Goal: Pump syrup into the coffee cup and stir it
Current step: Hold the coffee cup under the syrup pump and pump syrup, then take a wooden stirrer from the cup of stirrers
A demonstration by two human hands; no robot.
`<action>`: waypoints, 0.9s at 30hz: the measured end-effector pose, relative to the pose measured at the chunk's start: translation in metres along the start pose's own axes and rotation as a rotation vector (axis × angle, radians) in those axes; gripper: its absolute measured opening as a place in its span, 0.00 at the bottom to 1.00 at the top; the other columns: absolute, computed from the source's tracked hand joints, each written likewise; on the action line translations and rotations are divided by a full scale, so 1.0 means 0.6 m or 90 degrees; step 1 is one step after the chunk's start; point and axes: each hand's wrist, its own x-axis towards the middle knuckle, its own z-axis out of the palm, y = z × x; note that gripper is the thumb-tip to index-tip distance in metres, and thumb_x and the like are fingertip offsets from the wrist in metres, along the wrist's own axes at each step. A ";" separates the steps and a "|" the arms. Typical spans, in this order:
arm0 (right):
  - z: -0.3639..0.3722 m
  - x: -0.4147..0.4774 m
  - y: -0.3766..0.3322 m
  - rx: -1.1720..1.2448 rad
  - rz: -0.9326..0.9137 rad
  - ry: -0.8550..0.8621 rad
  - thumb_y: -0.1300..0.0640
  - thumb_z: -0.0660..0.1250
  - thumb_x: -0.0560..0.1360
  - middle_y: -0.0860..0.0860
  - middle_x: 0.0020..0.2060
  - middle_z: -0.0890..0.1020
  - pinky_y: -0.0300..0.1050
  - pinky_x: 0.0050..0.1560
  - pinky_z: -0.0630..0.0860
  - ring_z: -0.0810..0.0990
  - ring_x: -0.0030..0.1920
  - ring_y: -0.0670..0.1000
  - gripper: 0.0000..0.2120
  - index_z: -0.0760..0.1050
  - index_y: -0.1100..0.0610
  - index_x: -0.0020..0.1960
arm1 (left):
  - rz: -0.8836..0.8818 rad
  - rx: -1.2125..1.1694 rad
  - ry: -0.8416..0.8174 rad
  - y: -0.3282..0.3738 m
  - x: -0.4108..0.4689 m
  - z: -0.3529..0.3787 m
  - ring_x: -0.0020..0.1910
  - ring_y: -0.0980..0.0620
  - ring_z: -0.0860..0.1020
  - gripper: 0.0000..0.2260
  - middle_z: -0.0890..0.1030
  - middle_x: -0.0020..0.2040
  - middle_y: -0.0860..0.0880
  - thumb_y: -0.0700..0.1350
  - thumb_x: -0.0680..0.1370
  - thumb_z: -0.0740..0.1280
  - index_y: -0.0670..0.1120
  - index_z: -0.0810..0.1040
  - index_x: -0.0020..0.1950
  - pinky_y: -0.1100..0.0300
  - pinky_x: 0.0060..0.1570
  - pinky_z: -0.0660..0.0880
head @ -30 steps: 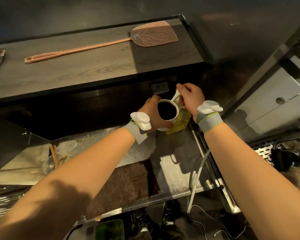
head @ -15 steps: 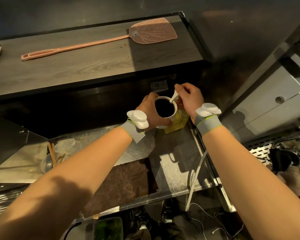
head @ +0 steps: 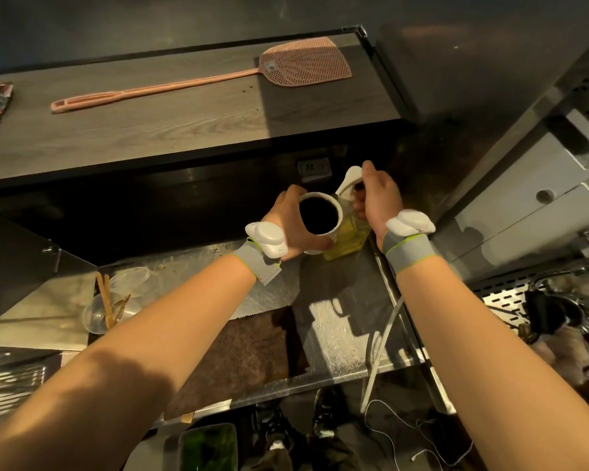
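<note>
A white coffee cup (head: 336,222) full of dark coffee is held above the steel counter by my left hand (head: 288,222), which wraps its left side. Right beside it stands a yellowish syrup bottle (head: 349,237) with a white pump head (head: 348,180); the spout points toward the cup's rim. My right hand (head: 376,195) rests on the pump head, fingers curled around its top. The pump sits high, and no syrup stream is visible. The bottle's lower part is partly hidden behind the cup.
A pink fly swatter (head: 218,76) lies on the wooden shelf (head: 170,127) behind. Clear plastic cups with wooden stir sticks (head: 111,302) sit at the left of the steel counter (head: 337,317). A brown mat (head: 242,355) lies in front, and an espresso machine (head: 541,205) stands right.
The pump head has risen from its pressed position, and my right hand has lifted with it. The cup stays held beside the spout.
</note>
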 end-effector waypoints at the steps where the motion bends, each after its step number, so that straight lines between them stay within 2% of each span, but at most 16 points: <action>1: 0.003 -0.005 0.008 0.025 0.022 0.014 0.42 0.58 0.80 0.50 0.30 0.74 0.45 0.32 0.70 0.73 0.28 0.49 0.16 0.73 0.53 0.41 | 0.007 -0.005 0.007 -0.005 -0.006 -0.003 0.52 0.49 0.76 0.43 0.74 0.58 0.49 0.58 0.55 0.80 0.48 0.68 0.65 0.55 0.47 0.76; 3: 0.012 -0.015 0.028 0.039 0.069 0.022 0.46 0.58 0.80 0.51 0.28 0.73 0.47 0.34 0.67 0.71 0.28 0.52 0.16 0.71 0.53 0.38 | 0.014 -0.005 0.022 -0.016 -0.018 -0.012 0.53 0.48 0.77 0.42 0.74 0.58 0.48 0.58 0.56 0.80 0.47 0.69 0.65 0.52 0.49 0.78; 5: 0.026 -0.028 0.054 -0.005 0.100 0.003 0.50 0.60 0.79 0.54 0.31 0.74 0.51 0.38 0.68 0.73 0.33 0.55 0.14 0.73 0.54 0.36 | 0.007 -0.007 0.029 -0.030 -0.031 -0.024 0.53 0.47 0.78 0.42 0.75 0.59 0.47 0.58 0.56 0.80 0.46 0.69 0.65 0.49 0.50 0.79; 8: 0.052 -0.045 0.083 -0.094 0.091 -0.033 0.58 0.63 0.76 0.60 0.36 0.75 0.57 0.41 0.74 0.74 0.38 0.57 0.09 0.77 0.63 0.42 | -0.013 -0.003 0.029 -0.056 -0.045 -0.034 0.54 0.46 0.77 0.44 0.73 0.60 0.46 0.60 0.56 0.80 0.46 0.68 0.65 0.47 0.52 0.77; 10: 0.077 -0.056 0.087 -0.114 0.080 -0.061 0.60 0.64 0.76 0.60 0.33 0.74 0.52 0.38 0.71 0.73 0.35 0.55 0.09 0.76 0.65 0.40 | -0.040 0.005 0.029 -0.081 -0.054 -0.038 0.54 0.45 0.76 0.44 0.72 0.60 0.46 0.60 0.56 0.80 0.46 0.67 0.65 0.47 0.53 0.77; 12: 0.101 -0.066 0.086 -0.089 0.073 -0.082 0.61 0.64 0.76 0.55 0.27 0.72 0.44 0.31 0.67 0.71 0.24 0.48 0.11 0.72 0.59 0.34 | -0.056 0.024 0.027 -0.114 -0.064 -0.037 0.53 0.44 0.76 0.44 0.71 0.59 0.46 0.58 0.56 0.81 0.46 0.66 0.66 0.48 0.52 0.76; 14: 0.125 -0.070 0.087 -0.083 0.063 -0.108 0.59 0.64 0.76 0.51 0.24 0.72 0.38 0.24 0.66 0.68 0.18 0.42 0.11 0.72 0.57 0.34 | -0.068 0.046 0.025 -0.152 -0.070 -0.033 0.54 0.44 0.75 0.44 0.71 0.58 0.48 0.57 0.56 0.82 0.47 0.65 0.65 0.53 0.49 0.73; 16: 0.142 -0.077 0.087 -0.088 0.044 -0.136 0.57 0.64 0.77 0.51 0.25 0.73 0.36 0.22 0.65 0.68 0.19 0.43 0.09 0.74 0.58 0.39 | -0.089 0.043 0.030 -0.185 -0.080 -0.028 0.55 0.45 0.74 0.44 0.71 0.58 0.48 0.56 0.55 0.82 0.47 0.65 0.65 0.53 0.50 0.72; 19: 0.166 -0.075 0.107 -0.100 0.007 -0.166 0.57 0.63 0.77 0.51 0.25 0.72 0.36 0.22 0.64 0.68 0.20 0.44 0.09 0.74 0.59 0.39 | -0.116 0.017 0.041 -0.230 -0.100 -0.011 0.60 0.45 0.72 0.45 0.71 0.62 0.46 0.55 0.56 0.82 0.48 0.65 0.66 0.50 0.57 0.73; 21: 0.188 -0.077 0.133 -0.110 0.009 -0.188 0.57 0.63 0.76 0.50 0.25 0.72 0.35 0.21 0.65 0.68 0.19 0.42 0.09 0.74 0.58 0.38 | -0.123 -0.004 0.068 -0.260 -0.117 -0.001 0.60 0.47 0.72 0.44 0.71 0.62 0.46 0.54 0.56 0.82 0.48 0.65 0.67 0.53 0.59 0.72; 24: 0.213 -0.086 0.169 -0.118 0.018 -0.208 0.58 0.64 0.76 0.49 0.26 0.73 0.34 0.22 0.66 0.69 0.20 0.40 0.12 0.72 0.53 0.34 | -0.143 -0.024 0.105 -0.298 -0.134 0.012 0.55 0.52 0.72 0.42 0.70 0.61 0.49 0.55 0.56 0.81 0.52 0.65 0.65 0.61 0.53 0.69; 27: 0.233 -0.096 0.192 -0.128 0.017 -0.236 0.60 0.64 0.77 0.52 0.27 0.73 0.43 0.31 0.68 0.72 0.29 0.49 0.15 0.70 0.53 0.32 | -0.147 -0.014 0.103 -0.324 -0.142 0.019 0.54 0.54 0.70 0.43 0.68 0.60 0.51 0.55 0.55 0.80 0.54 0.63 0.65 0.66 0.52 0.67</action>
